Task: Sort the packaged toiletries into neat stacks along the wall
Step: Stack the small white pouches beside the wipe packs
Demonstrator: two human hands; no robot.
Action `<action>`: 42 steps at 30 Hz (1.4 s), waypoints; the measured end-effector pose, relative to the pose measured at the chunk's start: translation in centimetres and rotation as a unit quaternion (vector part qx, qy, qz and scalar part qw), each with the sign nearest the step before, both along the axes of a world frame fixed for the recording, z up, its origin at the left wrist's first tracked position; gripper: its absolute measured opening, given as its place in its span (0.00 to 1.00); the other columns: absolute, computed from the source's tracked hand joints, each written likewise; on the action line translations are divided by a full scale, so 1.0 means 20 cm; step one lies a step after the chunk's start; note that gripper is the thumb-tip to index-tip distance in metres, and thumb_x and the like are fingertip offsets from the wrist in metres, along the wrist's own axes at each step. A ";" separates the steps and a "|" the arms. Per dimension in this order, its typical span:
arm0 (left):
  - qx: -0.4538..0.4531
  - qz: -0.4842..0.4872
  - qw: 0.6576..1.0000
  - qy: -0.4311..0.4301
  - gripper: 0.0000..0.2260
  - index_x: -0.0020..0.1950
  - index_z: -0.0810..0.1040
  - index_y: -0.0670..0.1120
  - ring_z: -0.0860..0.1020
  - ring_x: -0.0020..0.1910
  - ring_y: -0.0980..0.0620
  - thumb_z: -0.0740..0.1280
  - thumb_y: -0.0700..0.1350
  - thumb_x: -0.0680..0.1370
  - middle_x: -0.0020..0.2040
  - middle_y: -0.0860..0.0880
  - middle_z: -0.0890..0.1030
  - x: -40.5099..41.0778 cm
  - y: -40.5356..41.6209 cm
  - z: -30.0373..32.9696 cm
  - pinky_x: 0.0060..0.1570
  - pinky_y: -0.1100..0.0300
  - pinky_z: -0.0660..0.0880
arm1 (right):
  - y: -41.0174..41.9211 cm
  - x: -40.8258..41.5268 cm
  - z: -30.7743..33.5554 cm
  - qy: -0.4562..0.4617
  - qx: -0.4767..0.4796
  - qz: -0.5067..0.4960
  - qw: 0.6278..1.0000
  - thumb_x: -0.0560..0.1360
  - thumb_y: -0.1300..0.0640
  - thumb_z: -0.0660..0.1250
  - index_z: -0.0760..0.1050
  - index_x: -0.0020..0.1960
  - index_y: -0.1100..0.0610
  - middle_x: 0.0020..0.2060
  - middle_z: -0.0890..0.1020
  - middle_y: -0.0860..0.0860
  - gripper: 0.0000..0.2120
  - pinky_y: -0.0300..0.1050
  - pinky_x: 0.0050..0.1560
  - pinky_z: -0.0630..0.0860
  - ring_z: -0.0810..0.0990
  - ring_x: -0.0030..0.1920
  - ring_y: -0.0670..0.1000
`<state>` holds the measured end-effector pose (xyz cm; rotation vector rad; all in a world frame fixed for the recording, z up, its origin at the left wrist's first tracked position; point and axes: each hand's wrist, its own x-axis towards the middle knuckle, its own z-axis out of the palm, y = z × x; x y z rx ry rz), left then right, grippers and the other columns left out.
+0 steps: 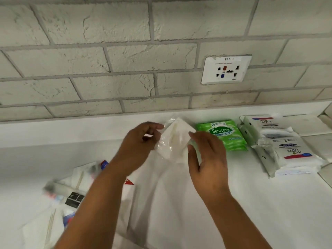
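Both hands meet on a clear plastic packet (173,141) with a white item inside, held close to the wall's white ledge. My left hand (142,144) pinches its left edge; my right hand (206,159) grips its right side. Just right of it lies a stack of green Sanicare wipe packs (224,135). Farther right stand stacks of white Dove packages (280,146). At the lower left, blurred, lies a loose pile of clear-wrapped toiletry packets (71,191), partly hidden by my left forearm.
A white counter (233,203) runs up to a grey-white brick wall (107,60) with a low ledge. A white power socket (226,70) sits on the wall above the green packs. Tiled edging shows at the far right.
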<state>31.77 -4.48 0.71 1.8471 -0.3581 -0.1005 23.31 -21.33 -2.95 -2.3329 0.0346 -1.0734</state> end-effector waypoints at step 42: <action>0.079 0.142 0.982 0.094 0.09 0.53 0.79 0.49 0.81 0.45 0.55 0.72 0.43 0.73 0.45 0.53 0.83 -0.02 -0.26 -0.36 0.49 0.62 0.77 | -0.03 0.06 -0.26 0.171 0.217 -0.099 0.956 0.74 0.62 0.68 0.80 0.50 0.57 0.41 0.81 0.51 0.06 0.38 0.43 0.71 0.79 0.39 0.50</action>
